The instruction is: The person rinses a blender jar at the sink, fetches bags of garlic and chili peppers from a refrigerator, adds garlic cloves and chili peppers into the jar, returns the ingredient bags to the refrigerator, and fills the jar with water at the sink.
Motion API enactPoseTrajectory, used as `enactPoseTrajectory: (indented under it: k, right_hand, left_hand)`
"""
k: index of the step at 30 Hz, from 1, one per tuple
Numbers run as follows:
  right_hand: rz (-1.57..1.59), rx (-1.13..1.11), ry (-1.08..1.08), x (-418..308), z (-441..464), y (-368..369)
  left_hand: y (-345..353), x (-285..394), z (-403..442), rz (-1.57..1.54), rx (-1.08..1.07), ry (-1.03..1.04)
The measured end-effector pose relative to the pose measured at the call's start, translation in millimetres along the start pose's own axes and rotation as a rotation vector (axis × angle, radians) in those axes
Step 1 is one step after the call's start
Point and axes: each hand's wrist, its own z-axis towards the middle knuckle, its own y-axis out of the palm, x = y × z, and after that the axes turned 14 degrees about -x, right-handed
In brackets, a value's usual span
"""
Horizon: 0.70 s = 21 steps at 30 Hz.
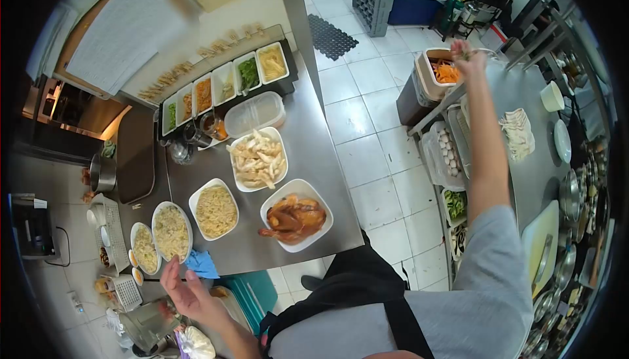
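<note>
My left hand point(191, 295) is held at the table's near edge with its fingers apart and nothing in them. Just past its fingertips is an oval dish of rice or short noodles point(171, 228), with a smaller dish point(145, 247) beside it and a blue cloth point(202, 264) to the right. My right hand point(468, 59) is stretched far out at the right with its fingers curled. Something small and greenish shows in it, too small to name. Beneath and beside that hand stands a tub of orange shreds point(445, 71).
The steel table point(308, 143) also bears a roast chicken in a square bowl point(295, 218), pale cut strips point(257, 159), another grain dish point(215, 208) and a topping rack point(226, 87). Eggs point(449, 152) sit under the right counter; a knife lies on a cutting board point(538, 247).
</note>
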Motion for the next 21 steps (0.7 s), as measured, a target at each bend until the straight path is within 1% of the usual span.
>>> enactPoseTrajectory:
  k: [2, 4, 5, 6, 7, 8, 9, 10, 11, 12, 13, 14, 15, 16, 18, 19, 21]
  right_hand:
    - [-0.364, 0.291, 0.028, -33, 7, 21]
    - [-0.448, 0.140, 0.106, -58, 10, 15]
    - [-0.522, 0.092, 0.098, -80, 54, -22]
    - [-0.599, 0.030, 0.100, -77, 64, -17]
    - [-0.561, -0.014, 0.007, -78, 59, -25]
    - [-0.613, -0.184, -0.092, -79, 86, -61]
    - [-0.520, -0.306, -0.027, -86, 124, -101]
    - [-0.464, -0.382, 0.044, -93, 156, -132]
    - [-0.496, -0.490, 0.136, -87, 167, -157]
    - [-0.431, -0.774, 0.157, -63, 122, -142]
    - [-0.475, -0.501, 0.142, -35, 71, -119]
    - [-0.588, -0.572, 0.103, -1, 32, -99]
    - [-0.672, -0.454, 0.077, 36, -78, -19]
    - [-0.645, -0.536, 0.079, 56, -86, -14]
    - [-0.619, -0.795, 0.116, 110, -114, 18]
    - [-0.664, -0.996, 0.071, 134, -167, 44]
    - [-0.965, -1.193, 0.109, 183, -305, 132]
  left_hand:
    - [3, 6, 5, 0.060, -0.002, -0.001]
    - [4, 8, 8, 0.082, 0.051, -0.002]
    - [2, 10, 7, 0.096, 0.085, -0.006]
    - [0, 12, 5, 0.115, 0.077, -0.009]
    - [-2, 13, 4, 0.146, 0.082, -0.021]
    - [-8, 14, 0, 0.189, 0.102, -0.044]
    - [-10, 16, -1, 0.236, 0.099, -0.003]
    - [-11, 21, -5, 0.269, 0.107, -0.053]
    - [-14, 23, -10, 0.265, 0.130, -0.092]
    - [-19, 22, -17, 0.298, 0.131, -0.120]
    - [-28, 24, -26, 0.358, 0.094, -0.116]
    - [-34, 24, -37, 0.333, 0.109, -0.110]
    - [-43, 26, -47, 0.312, 0.084, -0.111]
    - [-48, 26, -61, 0.312, 0.096, -0.148]
    - [-69, 20, -93, 0.315, 0.120, -0.212]
    - [-81, 17, -110, 0.316, 0.136, -0.241]
    - [-107, 7, -145, 0.319, 0.194, -0.320]
